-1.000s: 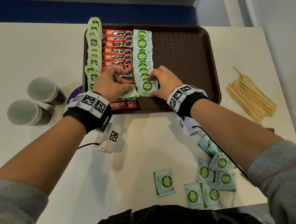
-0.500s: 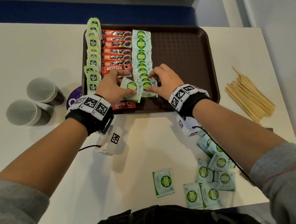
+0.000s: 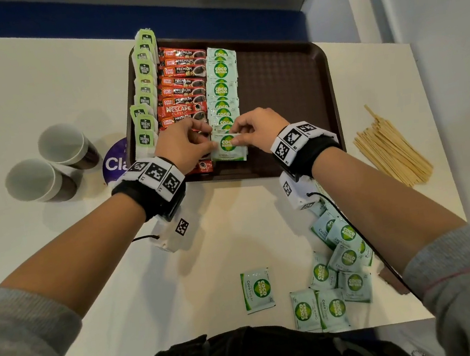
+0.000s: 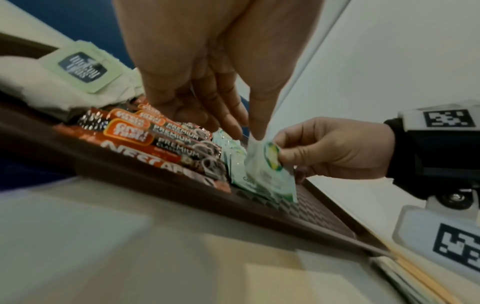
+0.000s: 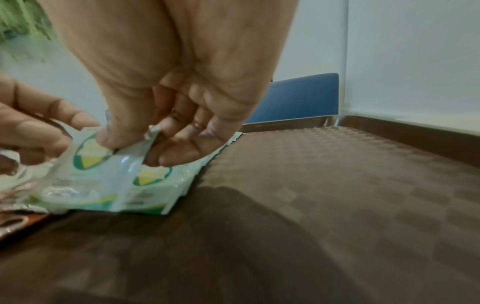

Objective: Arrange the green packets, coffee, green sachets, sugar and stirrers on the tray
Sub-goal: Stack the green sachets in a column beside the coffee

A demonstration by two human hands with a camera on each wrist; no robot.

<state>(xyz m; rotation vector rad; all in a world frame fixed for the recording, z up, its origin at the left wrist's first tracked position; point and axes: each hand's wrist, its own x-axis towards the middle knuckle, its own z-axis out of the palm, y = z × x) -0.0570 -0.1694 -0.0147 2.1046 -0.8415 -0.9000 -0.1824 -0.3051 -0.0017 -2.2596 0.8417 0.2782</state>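
On the brown tray (image 3: 285, 96) lie three columns: green packets (image 3: 143, 70) on the left, red coffee sticks (image 3: 182, 80) beside them, then green Coco Natura sachets (image 3: 221, 72). My left hand (image 3: 190, 144) and right hand (image 3: 254, 129) both pinch one green sachet (image 3: 227, 144) at the near end of that column. In the left wrist view my left hand (image 4: 246, 133) holds its top edge while the right hand (image 4: 335, 148) pinches its side. In the right wrist view the right hand (image 5: 145, 148) holds the tilted sachet (image 5: 88, 176) over another sachet.
Several loose green sachets (image 3: 339, 277) lie on the white table near me, one apart (image 3: 257, 290). A bundle of wooden stirrers (image 3: 391, 151) lies right of the tray. Two paper cups (image 3: 46, 163) and a purple sticker (image 3: 115, 163) sit to its left. The tray's right half is bare.
A second ago both hands rested on the sachets at the column's near end. The left hand then brought a sachet rightward, and both hands now pinch it over that end.
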